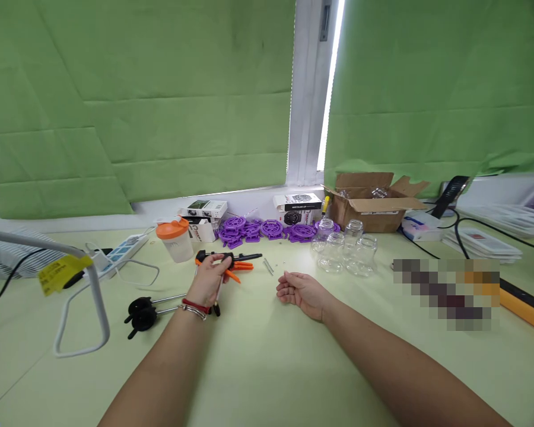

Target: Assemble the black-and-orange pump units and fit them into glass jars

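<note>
Bare forearms (153, 363) reached over a pale table (267, 379), black-and-orange tool (244, 266) lay at the left hand (209, 277), whose grip could not be told, right hand (305, 295) was half-open, loosely curled near metal pins (268, 267), purple discs (271, 229) and glass jars (359, 256) sat behind.

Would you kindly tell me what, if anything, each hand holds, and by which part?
The left hand overlaps a black-and-orange tool; whether, or where, it grips is hidden. The right hand appears empty.

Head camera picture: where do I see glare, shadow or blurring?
Head view: light whites out the gap beside the window frame; coarse square blocks hide something right of the glass jars; a faint shadow lies beside the left forearm.
</note>
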### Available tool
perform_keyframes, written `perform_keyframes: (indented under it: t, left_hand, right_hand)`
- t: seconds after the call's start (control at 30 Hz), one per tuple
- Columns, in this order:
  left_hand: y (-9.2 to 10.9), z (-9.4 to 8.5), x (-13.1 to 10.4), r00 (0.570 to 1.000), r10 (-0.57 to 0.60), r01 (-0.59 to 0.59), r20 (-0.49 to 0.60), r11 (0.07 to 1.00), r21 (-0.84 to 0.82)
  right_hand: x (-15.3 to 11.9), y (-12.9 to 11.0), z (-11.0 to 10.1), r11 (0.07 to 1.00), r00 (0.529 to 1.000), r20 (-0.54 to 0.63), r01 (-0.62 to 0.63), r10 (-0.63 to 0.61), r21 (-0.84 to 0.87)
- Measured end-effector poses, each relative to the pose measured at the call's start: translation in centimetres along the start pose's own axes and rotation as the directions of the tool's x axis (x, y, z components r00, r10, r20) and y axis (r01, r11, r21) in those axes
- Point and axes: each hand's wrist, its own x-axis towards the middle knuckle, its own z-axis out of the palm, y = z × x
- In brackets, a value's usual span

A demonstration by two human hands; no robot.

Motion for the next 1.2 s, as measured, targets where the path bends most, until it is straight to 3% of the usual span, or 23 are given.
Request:
perform_keyframes:
  t: [0.2,0.33,0.57,0.77,1.07,1.2]
  left_hand:
    - [0.0,-3.3,4.0,0.958,0.016,0.05,-0.287,0.973,0.224]
    - [-0.7,-3.9,5.6,0.932,0.052,0.113,-0.359,0.898,0.425]
    - [-1.3,-4.6,6.4,0.93,0.209,0.096,-0.302,0.656,0.749]
    - [-1.4,-4.6,5.9,0.94,0.247,0.101,-0.237,0.463,0.881]
    - [-1.1,-4.4,5.1,0.95,0.232,0.123,-0.211,0.344,0.931]
    - [0.5,-5.8,4.0,0.961,0.223,0.092,-0.162,0.295,0.951]
  right_hand:
    - [0.2,0.3,-0.1,0.999,1.0,0.022,0.006,-0.005,-0.031]
    - [0.1,0.3,-0.2,0.999,1.0,0.03,0.001,0.0,-0.038]
    - [0.0,0.3,-0.2,0.999,0.999,0.048,0.001,0.001,-0.039]
    - [-0.1,0.1,0.0,0.999,0.999,0.036,-0.001,0.003,-0.047]
    - [-0.2,0.1,0.0,0.999,1.0,0.022,-0.002,0.003,-0.047]
    - [-0.3,0.1,0.0,0.998,1.0,0.018,-0.003,0.004,-0.06]
